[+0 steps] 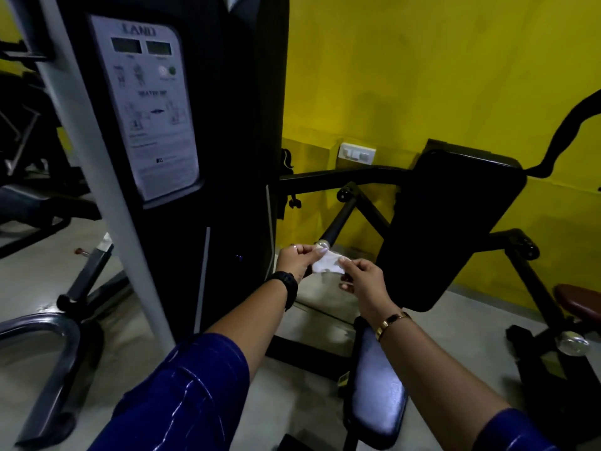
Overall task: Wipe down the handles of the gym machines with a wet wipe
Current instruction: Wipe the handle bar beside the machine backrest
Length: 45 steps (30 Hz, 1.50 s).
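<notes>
Both left hand [294, 257] and right hand [364, 276] pinch wet wipe [327, 265] edges beside handle [335, 224].

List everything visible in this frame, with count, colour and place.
handle: one, black with chrome end cap, centre
wet wipe: one, white, just below the handle's cap
back pad: one, black, right of the handle
seat pad: one, dark, below the forearms
instruction placard: one, pale grey, on black machine column
switch plate: one, white, on yellow wall
left hand: one, pinching the wet wipe, black watch at wrist
right hand: one, pinching the wet wipe, gold bracelet at wrist
</notes>
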{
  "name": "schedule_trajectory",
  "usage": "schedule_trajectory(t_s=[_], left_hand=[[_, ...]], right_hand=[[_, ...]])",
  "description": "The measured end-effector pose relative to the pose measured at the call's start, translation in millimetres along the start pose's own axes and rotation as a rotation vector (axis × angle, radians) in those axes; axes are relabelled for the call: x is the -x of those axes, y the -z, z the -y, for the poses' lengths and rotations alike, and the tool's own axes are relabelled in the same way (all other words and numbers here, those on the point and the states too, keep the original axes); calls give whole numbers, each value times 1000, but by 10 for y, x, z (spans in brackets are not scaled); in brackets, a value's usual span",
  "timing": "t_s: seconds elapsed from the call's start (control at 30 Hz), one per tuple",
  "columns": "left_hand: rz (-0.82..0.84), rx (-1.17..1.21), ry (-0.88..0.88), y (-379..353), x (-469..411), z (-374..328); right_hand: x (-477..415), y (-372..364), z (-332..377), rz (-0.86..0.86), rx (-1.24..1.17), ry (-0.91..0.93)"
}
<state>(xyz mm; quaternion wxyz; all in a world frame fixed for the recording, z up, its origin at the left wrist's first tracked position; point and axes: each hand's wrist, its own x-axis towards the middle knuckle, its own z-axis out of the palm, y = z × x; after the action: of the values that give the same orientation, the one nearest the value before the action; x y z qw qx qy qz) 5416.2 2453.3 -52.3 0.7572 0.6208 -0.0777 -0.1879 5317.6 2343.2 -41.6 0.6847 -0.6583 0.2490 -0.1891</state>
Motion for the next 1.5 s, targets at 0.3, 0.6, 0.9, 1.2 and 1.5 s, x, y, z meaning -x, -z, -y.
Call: schedule_trajectory(t_s=[0.3,0.6,0.9,1.2,1.5], left_hand=[[-19,-256,-19,161,-307,101],[29,-79,129,104,-550,63],[-55,55,269,-34,-1000,59],[-5,132,454,-161,-1276,124],[-14,207,531,-248,-1307,204]], right_hand=[[-95,-205,-114,93,-67,-100],[-507,-167,-182,-143,-323,-150],[-975,-218,-79,-43,787,490],[-1509,80,-464,491,1683,1050],[-1574,244,-564,361,1722,1186]])
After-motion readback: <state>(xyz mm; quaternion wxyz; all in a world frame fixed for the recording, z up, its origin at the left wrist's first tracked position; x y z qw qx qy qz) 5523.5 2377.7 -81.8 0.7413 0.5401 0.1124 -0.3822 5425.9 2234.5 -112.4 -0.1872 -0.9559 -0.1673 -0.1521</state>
